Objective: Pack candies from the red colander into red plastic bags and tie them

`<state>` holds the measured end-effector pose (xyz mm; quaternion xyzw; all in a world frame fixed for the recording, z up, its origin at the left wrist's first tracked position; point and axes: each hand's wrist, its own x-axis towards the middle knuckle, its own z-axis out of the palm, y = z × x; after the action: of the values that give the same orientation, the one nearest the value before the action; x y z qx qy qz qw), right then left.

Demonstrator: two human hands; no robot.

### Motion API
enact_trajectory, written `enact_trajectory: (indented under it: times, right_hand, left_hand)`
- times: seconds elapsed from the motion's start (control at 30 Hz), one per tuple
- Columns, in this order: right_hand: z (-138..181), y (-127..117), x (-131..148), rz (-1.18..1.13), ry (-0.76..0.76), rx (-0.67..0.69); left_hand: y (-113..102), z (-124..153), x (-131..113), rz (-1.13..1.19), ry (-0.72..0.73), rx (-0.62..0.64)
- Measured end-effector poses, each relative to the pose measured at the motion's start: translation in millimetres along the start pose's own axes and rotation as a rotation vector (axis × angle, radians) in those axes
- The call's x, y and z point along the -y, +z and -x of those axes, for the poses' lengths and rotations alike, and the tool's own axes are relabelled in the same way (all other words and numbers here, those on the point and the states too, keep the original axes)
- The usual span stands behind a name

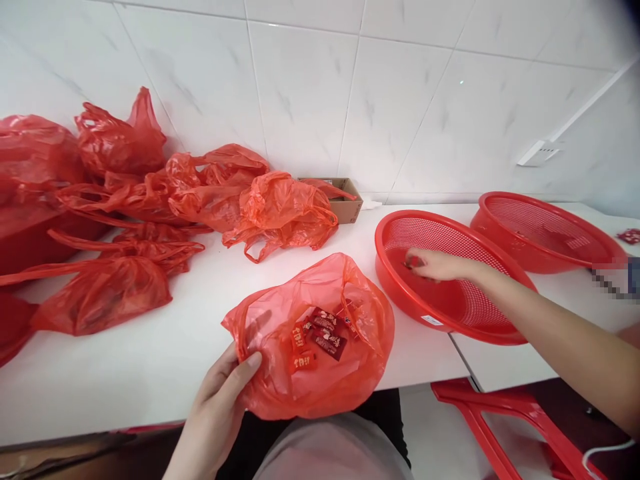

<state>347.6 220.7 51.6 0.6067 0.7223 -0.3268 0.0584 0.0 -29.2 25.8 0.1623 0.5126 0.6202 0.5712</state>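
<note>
My left hand grips the rim of a thin red plastic bag, thumb inside and fingers behind the film. The bag's mouth gapes toward me. Inside lie several small wrapped sweets: dark red packets with pale print and brighter red ones with gold lettering. My right hand reaches into a red plastic colander basket, just right of the bag. Its fingers are pinched together on a small dark red packet, partly covered by the fingertips.
Several filled red plastic bags crowd the left side of the white table. A small cardboard box stands against the tiled wall. Beyond the near basket is a second red basket. Below the table edge is a red plastic stool.
</note>
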Motion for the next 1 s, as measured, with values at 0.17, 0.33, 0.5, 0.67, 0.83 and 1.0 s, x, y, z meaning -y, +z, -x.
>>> enact_trajectory:
  times: [0.17, 0.33, 0.5, 0.67, 0.83, 1.0]
  right_hand:
    - [61.7, 31.5, 96.5, -0.162, -0.509, -0.229]
    - [79.1, 92.1, 142.4, 0.238, -0.777, -0.172]
    - [76.8, 94.5, 130.2, 0.826, -0.538, -0.235]
    - [92.5, 90.4, 120.2, 1.07, -0.38, -0.168]
    - [101.4, 77.5, 120.7, 1.025, -0.302, -0.254]
    - [102.4, 64.8, 118.5, 1.022, -0.258, -0.248]
  left_hand:
    - [-0.3, -0.5, -1.2, -0.003, 0.005, -0.001]
    - [2.1, 3.8, -3.5, -0.014, 0.04, 0.006]
    - [-9.6, 9.1, -7.5, -0.072, 0.11, -0.021]
    - [-33.5, 9.0, -11.8, -0.274, 0.171, -0.066]
    - [-46.6, 8.7, -18.1, -0.325, 0.245, -0.114]
    - [-42.1, 9.0, -28.7, -0.303, 0.451, -0.156]
